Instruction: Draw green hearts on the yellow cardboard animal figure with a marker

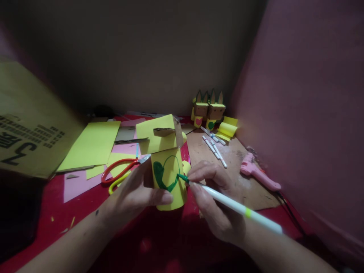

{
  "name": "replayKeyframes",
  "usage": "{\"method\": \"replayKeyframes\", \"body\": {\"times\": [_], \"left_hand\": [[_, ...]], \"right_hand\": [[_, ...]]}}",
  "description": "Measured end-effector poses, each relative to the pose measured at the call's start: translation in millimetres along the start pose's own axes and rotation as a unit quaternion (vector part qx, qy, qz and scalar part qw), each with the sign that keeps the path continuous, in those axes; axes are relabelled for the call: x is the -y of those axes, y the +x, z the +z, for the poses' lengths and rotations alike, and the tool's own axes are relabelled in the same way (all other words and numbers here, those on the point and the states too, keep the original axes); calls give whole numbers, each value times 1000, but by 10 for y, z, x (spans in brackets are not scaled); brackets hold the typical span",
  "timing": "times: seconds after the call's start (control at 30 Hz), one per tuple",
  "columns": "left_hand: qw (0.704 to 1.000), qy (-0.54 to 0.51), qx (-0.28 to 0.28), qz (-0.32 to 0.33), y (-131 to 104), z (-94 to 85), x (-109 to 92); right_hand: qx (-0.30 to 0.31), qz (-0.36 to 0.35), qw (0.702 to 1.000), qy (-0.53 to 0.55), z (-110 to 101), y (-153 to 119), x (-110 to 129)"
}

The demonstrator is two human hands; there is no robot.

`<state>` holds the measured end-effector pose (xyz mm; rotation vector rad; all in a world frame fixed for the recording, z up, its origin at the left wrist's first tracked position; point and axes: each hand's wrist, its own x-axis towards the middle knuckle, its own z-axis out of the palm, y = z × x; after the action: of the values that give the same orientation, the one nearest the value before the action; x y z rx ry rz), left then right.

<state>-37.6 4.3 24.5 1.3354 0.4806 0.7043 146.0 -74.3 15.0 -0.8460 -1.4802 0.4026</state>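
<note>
A yellow paper figure (171,199) with a tube body and a box-shaped head with cardboard pieces stands in front of me. On its body is a green heart outline, its left part coloured in. My left hand (139,195) is wrapped round the tube from the left, thumb across the front. My right hand (217,201) pinches a white marker (233,204) with a yellow-green band. The marker's green tip touches the right side of the heart.
Red-handled scissors (119,170) lie left of the figure, near yellow sheets (93,144). Several white markers (214,148) and a pink glue gun (258,174) rest on cardboard (196,146) at right. Two finished-looking figures (209,110) stand at the back.
</note>
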Motion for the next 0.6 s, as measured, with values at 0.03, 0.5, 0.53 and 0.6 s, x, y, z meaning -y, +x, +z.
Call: {"method": "replayKeyframes", "body": {"times": [0.03, 0.5, 0.53, 0.6], "left_hand": [[1000, 2, -1, 1, -1, -2, 5], [1000, -14, -24, -15, 8, 1, -9], [1000, -13, -21, -17, 9, 0, -7], [1000, -13, -14, -14, 13, -2, -1]], "right_hand": [[3, 1, 1000, 2, -1, 0, 0], [31, -21, 999, 27, -15, -39, -52], [34, -21, 999, 27, -17, -38, -53], [32, -18, 999, 26, -22, -34, -50]]}}
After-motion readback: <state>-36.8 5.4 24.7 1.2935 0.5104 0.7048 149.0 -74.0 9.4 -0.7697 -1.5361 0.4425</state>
